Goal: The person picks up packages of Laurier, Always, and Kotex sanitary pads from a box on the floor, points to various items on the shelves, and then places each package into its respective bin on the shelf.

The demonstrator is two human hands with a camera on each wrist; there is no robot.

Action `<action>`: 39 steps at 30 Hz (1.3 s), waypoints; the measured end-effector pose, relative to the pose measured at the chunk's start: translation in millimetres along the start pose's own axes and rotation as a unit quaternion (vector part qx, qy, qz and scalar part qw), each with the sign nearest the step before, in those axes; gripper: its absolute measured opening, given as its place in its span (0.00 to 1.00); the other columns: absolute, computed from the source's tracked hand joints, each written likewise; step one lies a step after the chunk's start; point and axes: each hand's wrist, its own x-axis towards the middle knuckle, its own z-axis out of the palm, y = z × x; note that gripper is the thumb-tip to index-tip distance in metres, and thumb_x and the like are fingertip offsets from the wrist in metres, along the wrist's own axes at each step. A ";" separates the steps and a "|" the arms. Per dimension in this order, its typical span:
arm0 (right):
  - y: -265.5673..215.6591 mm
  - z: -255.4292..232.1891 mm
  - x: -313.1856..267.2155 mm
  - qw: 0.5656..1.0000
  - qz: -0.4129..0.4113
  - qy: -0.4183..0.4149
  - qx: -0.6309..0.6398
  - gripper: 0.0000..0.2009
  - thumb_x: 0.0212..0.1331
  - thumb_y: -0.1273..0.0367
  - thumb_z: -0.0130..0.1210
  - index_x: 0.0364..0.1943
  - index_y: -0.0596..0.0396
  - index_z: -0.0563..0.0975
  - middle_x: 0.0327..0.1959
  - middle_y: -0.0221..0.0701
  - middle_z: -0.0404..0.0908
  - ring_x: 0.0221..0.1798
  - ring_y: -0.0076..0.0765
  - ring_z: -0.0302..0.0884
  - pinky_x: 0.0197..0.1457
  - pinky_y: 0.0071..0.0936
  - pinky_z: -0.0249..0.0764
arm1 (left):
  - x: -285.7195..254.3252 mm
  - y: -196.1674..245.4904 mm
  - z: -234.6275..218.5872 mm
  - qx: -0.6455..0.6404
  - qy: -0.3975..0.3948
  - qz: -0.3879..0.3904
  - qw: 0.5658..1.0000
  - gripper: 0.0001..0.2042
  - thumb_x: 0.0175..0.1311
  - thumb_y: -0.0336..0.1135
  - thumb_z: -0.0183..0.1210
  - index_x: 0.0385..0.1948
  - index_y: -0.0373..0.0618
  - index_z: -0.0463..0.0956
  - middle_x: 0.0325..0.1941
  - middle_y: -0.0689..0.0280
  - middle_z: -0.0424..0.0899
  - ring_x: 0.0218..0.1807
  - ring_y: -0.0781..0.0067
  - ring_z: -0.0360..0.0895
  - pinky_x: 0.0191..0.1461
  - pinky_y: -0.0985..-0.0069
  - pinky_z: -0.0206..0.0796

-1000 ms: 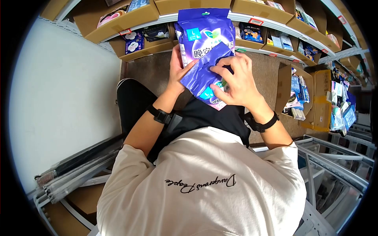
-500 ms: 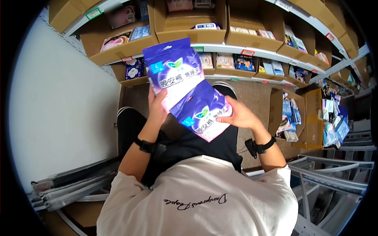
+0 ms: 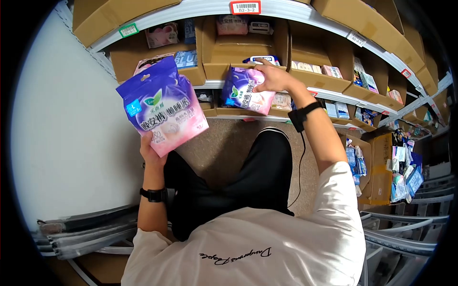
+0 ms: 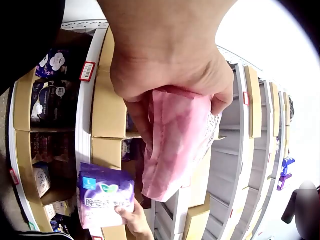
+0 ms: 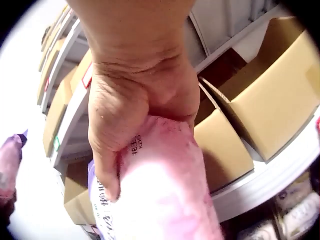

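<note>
The person stands before a stockroom shelf rack (image 3: pixel 286 12) lined with cardboard cartons, a purple-and-pink pack in each hand. The right hand (image 3: pixel 271 76) has its fingers (image 3: pixel 261 62) and thumb curled round the pink bottom end of the smaller pack (image 3: pixel 248 95), holding it up at the mouth of an open carton (image 3: pixel 224 50) on the middle shelf, just below the rack's red-bordered label (image 3: pixel 244 7). The right wrist view confirms the hold: fingers wrapped tight over the pink end of that pack (image 5: pixel 165 195), with carton fronts close behind.

The left hand (image 3: pixel 151 151) holds the larger pack (image 3: pixel 161 105) by its bottom edge, upright and off to the left of that same carton, well clear of the shelf; the left wrist view shows its fingers (image 4: pixel 145 125) clamped on the pink end (image 4: pixel 177 145).

By my reading the step in hand is shelving the smaller pack, and it is nearly there. The next move would call for tipping the pack over the carton's front wall and easing the hold once it rests inside.

The target carton holds a white-and-blue pack at its back; how full it is cannot be told. The carton left of it carries blue and pink packs, the one right of it small flat pink packets. On the floor, far right of the rack, an open box (image 3: pixel 379 162) stands stuffed with blue packs.
</note>
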 end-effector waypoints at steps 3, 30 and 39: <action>4.8 6.5 21.2 0.998 0.036 -0.037 -0.038 0.39 0.42 0.55 0.72 0.59 0.62 0.71 0.57 0.48 0.70 0.59 0.55 0.71 0.64 0.38 0.68 | -5.0 -0.4 0.5 0.011 0.020 0.020 1.000 0.30 0.62 0.43 0.53 0.64 0.36 0.61 0.62 0.52 0.73 0.63 0.51 0.71 0.67 0.53 0.64; -115.7 12.9 -133.9 0.979 0.157 0.095 0.089 0.29 0.40 0.63 0.73 0.49 0.57 0.74 0.52 0.39 0.72 0.52 0.53 0.77 0.54 0.42 0.74 | -13.7 -47.4 38.3 -0.070 -0.038 -0.144 0.986 0.31 0.57 0.39 0.57 0.63 0.37 0.63 0.61 0.53 0.75 0.61 0.52 0.74 0.65 0.57 0.67; -79.7 -58.7 -119.5 0.895 0.185 0.243 0.325 0.21 0.44 0.67 0.73 0.39 0.62 0.75 0.32 0.38 0.83 0.34 0.29 0.83 0.38 0.27 0.79 | -6.6 -51.3 26.7 0.040 -0.075 -0.139 0.987 0.31 0.54 0.30 0.59 0.63 0.36 0.61 0.58 0.53 0.76 0.58 0.55 0.77 0.63 0.60 0.70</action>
